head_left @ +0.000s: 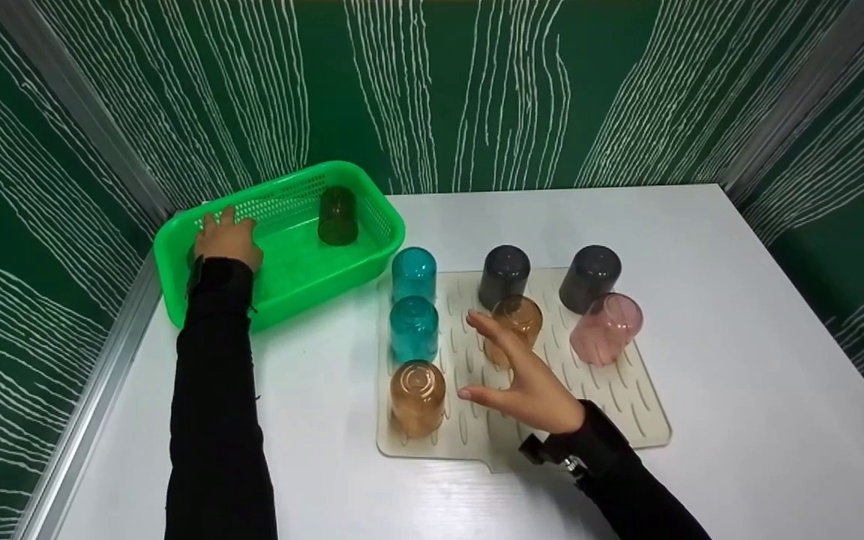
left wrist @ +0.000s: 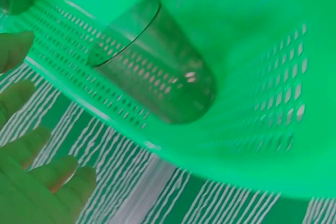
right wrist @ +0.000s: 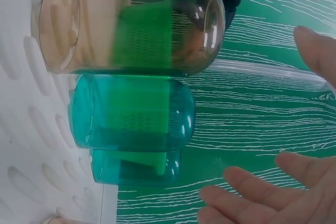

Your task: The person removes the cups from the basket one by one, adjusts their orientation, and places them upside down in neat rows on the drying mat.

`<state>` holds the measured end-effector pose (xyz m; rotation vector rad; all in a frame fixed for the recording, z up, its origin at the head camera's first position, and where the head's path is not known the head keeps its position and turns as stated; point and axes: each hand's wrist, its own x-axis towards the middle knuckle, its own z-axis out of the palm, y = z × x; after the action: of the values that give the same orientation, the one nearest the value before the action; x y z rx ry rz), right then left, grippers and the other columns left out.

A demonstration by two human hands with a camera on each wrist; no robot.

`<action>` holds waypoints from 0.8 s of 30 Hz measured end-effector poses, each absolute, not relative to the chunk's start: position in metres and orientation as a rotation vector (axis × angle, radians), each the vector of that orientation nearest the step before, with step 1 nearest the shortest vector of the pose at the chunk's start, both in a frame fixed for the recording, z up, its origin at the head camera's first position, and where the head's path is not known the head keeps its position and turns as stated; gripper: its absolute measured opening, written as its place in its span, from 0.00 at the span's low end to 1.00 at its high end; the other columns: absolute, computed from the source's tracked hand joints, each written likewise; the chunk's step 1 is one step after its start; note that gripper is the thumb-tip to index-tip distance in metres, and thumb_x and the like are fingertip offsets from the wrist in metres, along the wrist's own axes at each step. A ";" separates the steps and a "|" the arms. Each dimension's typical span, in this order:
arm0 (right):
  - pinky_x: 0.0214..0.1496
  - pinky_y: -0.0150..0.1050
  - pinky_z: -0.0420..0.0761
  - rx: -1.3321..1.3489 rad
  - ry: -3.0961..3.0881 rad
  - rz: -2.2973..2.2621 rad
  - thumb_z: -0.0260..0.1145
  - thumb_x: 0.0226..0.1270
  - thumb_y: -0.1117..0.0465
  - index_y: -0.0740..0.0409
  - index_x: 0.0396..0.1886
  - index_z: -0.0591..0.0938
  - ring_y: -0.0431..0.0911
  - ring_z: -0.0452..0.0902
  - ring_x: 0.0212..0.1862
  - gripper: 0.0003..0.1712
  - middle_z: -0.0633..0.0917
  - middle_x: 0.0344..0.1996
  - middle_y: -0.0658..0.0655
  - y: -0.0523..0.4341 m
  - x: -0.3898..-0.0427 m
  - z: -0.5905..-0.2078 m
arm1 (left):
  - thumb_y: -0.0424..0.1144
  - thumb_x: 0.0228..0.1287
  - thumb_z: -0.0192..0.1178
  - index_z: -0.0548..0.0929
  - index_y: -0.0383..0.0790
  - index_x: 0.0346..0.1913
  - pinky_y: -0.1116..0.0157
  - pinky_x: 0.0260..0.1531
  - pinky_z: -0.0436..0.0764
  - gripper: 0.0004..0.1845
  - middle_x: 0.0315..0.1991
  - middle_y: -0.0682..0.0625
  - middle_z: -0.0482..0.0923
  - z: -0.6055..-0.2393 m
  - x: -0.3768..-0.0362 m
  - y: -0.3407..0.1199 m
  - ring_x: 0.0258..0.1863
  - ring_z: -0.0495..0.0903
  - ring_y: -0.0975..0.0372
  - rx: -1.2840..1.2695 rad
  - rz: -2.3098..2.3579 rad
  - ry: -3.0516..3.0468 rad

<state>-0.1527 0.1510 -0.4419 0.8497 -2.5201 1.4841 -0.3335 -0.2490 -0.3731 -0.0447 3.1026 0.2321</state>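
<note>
My left hand [head_left: 228, 244] is inside the left end of a green basket [head_left: 319, 289], its fingers spread. In the left wrist view, a clear drinking glass [left wrist: 157, 72] lies tilted in the basket, apart from those fingers. A darker glass [head_left: 338, 217] is at the basket's right end. My right hand [head_left: 533, 386] hovers over a pale drying mat [head_left: 469, 442], thumb and fingers apart, holding nothing. To its left, an upside-down amber glass [head_left: 418, 399] stands in front of two teal glasses [head_left: 414, 331]. Another amber glass [head_left: 520, 319] is partly hidden behind the right hand.
Two dark grey glasses [head_left: 505, 274] stand upside down along the mat's back edge. A pink glass [head_left: 606, 330] is at the mat's right side. Everything rests on a white table [head_left: 717, 337], with green, white-lined walls [head_left: 477, 90] behind and at both sides.
</note>
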 end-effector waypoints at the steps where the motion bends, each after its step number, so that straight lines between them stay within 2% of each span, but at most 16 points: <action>1: 0.74 0.52 0.63 0.853 -2.518 1.482 0.77 0.54 0.57 0.54 0.77 0.58 0.52 0.59 0.75 0.54 0.64 0.75 0.57 0.151 -0.153 -0.442 | 0.29 0.68 0.49 0.68 0.31 0.69 0.37 0.70 0.55 0.26 0.74 0.30 0.52 -0.371 -0.335 -0.249 0.73 0.47 0.32 -0.026 0.193 3.111; 8: 0.75 0.34 0.60 0.867 -2.504 1.474 0.77 0.55 0.58 0.56 0.76 0.60 0.52 0.60 0.74 0.52 0.65 0.74 0.57 0.152 -0.152 -0.443 | 0.25 0.66 0.53 0.69 0.32 0.68 0.36 0.69 0.55 0.26 0.74 0.31 0.54 -0.368 -0.344 -0.251 0.74 0.46 0.33 0.112 -0.025 3.085; 12: 0.75 0.42 0.62 0.853 -2.523 1.480 0.77 0.55 0.57 0.54 0.76 0.61 0.50 0.60 0.74 0.51 0.65 0.74 0.56 0.152 -0.151 -0.441 | 0.26 0.66 0.55 0.72 0.32 0.66 0.35 0.68 0.57 0.25 0.73 0.32 0.56 -0.373 -0.348 -0.255 0.73 0.49 0.34 0.148 -0.109 3.039; 16: 0.74 0.50 0.63 0.832 -2.540 1.492 0.77 0.55 0.57 0.53 0.76 0.61 0.50 0.60 0.74 0.51 0.66 0.74 0.55 0.152 -0.152 -0.440 | 0.27 0.66 0.56 0.75 0.31 0.62 0.31 0.63 0.61 0.21 0.68 0.31 0.65 -0.377 -0.353 -0.256 0.70 0.57 0.33 0.171 -0.205 2.965; 20: 0.74 0.51 0.63 0.815 -2.551 1.498 0.77 0.55 0.56 0.52 0.76 0.62 0.50 0.61 0.74 0.51 0.66 0.73 0.54 0.152 -0.152 -0.439 | 0.26 0.69 0.50 0.74 0.25 0.62 0.29 0.59 0.64 0.19 0.63 0.25 0.70 -0.383 -0.357 -0.256 0.66 0.61 0.29 0.153 -0.286 2.864; 24: 0.73 0.51 0.64 0.802 -2.553 1.511 0.77 0.54 0.56 0.51 0.75 0.62 0.50 0.61 0.74 0.50 0.67 0.73 0.54 0.153 -0.153 -0.440 | 0.27 0.73 0.44 0.70 0.20 0.64 0.30 0.62 0.61 0.20 0.64 0.22 0.66 -0.388 -0.360 -0.257 0.67 0.57 0.26 0.115 -0.338 2.770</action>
<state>-0.1526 0.1526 -0.4397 0.8021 -2.5525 1.5110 -0.3603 -0.2567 -0.3877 0.1153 2.7703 -0.3377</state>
